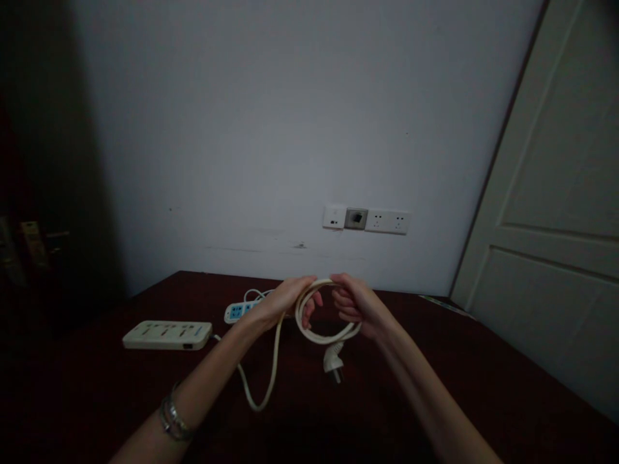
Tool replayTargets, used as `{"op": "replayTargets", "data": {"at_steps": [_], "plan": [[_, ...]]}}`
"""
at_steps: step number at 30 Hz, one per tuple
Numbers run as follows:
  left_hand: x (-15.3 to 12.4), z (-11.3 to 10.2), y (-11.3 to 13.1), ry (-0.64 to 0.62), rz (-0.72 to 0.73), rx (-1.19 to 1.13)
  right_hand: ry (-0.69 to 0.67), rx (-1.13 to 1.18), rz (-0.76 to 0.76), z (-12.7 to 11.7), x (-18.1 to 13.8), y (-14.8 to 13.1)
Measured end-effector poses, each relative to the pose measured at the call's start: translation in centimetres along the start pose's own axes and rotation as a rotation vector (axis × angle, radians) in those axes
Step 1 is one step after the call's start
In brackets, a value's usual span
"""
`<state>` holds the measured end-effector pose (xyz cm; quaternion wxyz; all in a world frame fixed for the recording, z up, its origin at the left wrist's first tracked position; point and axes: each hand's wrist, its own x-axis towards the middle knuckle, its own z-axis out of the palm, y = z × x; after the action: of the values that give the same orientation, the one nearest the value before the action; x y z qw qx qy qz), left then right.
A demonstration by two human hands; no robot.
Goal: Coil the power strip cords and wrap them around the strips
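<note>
While left hand [289,298] and right hand [356,299] both grip the cord [322,338] above the table [483,380], fingers closed on it, part is already looped; a slack stretch on the strip [164,334] side remains uncoiled, plug [333,361] dangling below.

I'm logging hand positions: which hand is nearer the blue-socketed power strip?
Left. The left hand on the coiled cord is just right of the blue-socketed power strip; the right hand is farther right, also on the coiled cord.
</note>
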<state>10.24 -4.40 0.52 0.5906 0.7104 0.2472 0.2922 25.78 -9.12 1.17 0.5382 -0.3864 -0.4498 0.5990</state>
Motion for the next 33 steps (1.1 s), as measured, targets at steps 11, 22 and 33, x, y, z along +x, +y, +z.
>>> {"op": "replayTargets", "data": {"at_steps": [11, 22, 33], "plan": [[-0.2, 0.5, 0.3, 0.11, 0.153, 0.168, -0.157, -0.011, 0.038, -0.2, 0.0, 0.0], [-0.1, 0.4, 0.7, 0.218, 0.082, -0.128, -0.2, 0.128, 0.097, 0.2, 0.2, 0.1], [0.0, -2.4, 0.4, -0.332, -0.185, -0.473, -0.063, -0.259, -0.164, 0.6, 0.1, 1.2]]}}
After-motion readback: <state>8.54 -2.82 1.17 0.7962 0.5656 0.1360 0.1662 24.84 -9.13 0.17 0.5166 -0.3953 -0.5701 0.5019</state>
